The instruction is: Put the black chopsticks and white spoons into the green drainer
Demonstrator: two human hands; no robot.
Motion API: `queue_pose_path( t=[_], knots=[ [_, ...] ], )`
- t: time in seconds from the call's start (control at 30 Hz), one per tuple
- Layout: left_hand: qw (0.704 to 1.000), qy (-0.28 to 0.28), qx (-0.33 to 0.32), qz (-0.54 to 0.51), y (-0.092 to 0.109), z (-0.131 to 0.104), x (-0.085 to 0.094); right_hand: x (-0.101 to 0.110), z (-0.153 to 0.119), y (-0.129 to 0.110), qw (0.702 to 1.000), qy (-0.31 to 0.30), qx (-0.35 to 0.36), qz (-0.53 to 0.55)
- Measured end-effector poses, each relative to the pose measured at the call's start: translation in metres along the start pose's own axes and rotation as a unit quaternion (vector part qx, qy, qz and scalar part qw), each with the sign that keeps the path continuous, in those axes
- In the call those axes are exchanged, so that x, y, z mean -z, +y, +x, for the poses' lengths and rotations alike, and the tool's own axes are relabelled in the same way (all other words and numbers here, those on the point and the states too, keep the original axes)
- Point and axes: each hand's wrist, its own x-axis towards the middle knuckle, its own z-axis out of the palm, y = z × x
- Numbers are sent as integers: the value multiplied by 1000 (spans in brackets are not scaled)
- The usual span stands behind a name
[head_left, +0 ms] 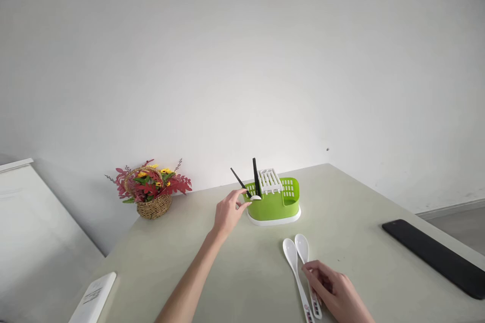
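A green holder with a white base and a white slotted rack stands at the middle back of the table. Black sticks rise from its left compartment. My left hand is at that compartment's rim, thumb and fingertips pinching beside a small white piece; what they grip is too small to tell. Two white spoons lie side by side in front of the holder, bowls pointing away. My right hand is curled over the handle of the right spoon, fingertips closed at it.
A wicker basket of red and yellow flowers stands at the back left. A white box-like object lies at the front left. On the right is a long black object. The wall is behind the table.
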Motion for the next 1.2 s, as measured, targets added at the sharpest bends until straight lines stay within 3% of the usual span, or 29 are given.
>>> queue_pose_path(
  t=[0.17, 0.27, 0.33, 0.4, 0.6, 0.77, 0.9, 1.0, 1.1, 1.2],
  knots=[
    [995, 51, 85, 29, -6, -25, -11, -2, 0, 0, 1000, -4, -6, -10],
    [987, -64, 142, 36, 0, -42, -28, -3, 0, 0, 1000, 1, -8, -12],
    [977, -169, 131, 5, 11, -50, -41, -3, -1, 0, 1000, 0, -7, -11],
    [968, -226, 107, -26, 26, -55, -53, -1, -1, -1, 1000, -1, -7, -11],
    [943, -302, 131, -56, 76, -52, -79, 3, -2, -6, 1000, -9, -13, -14],
    [928, -327, 154, -87, 89, -45, -83, 2, -2, -3, 1000, 2, -5, -15],
    [895, -378, 159, -177, 88, -44, -56, 0, -3, 0, 1000, 9, 3, -1],
    [886, -344, 133, -279, 90, -33, -9, -1, -3, 0, 1000, 7, 3, 1],
    [900, -275, 103, -321, 89, -8, 50, -1, -3, 1, 1000, 10, -2, -4],
    [949, -111, 93, -280, 78, 21, 97, 0, -2, 4, 1000, -1, -5, -13]
  ],
)
